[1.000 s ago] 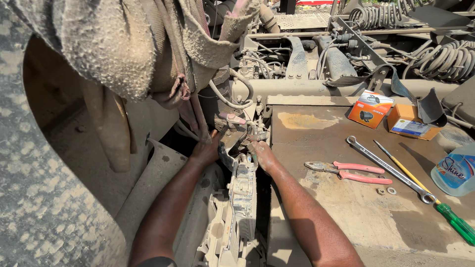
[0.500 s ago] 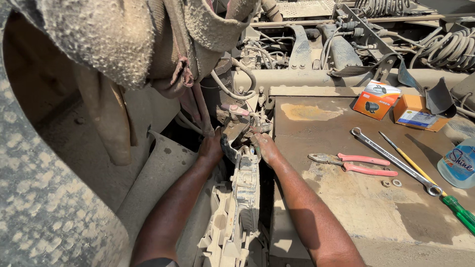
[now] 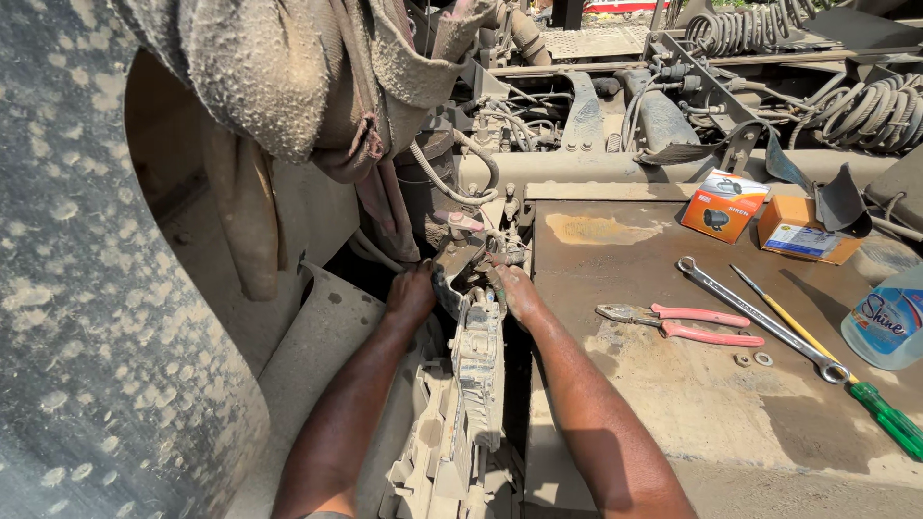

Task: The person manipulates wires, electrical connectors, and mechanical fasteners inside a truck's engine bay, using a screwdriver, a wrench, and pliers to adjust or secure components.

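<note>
Both hands unmoved, pressed against the dusty bracket [image 3: 468, 274] as before;
left hand [image 3: 411, 294] and right hand [image 3: 517, 293] keep gripping its sides; pliers [image 3: 679, 324] untouched on the counter [image 3: 673, 404].

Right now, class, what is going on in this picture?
A person leans over a dusty vehicle, both hands on a grimy metal part beside a flat metal deck. The left hand and right hand grip it from either side. Pink-handled pliers and a long spanner lie unused on the deck.
</note>
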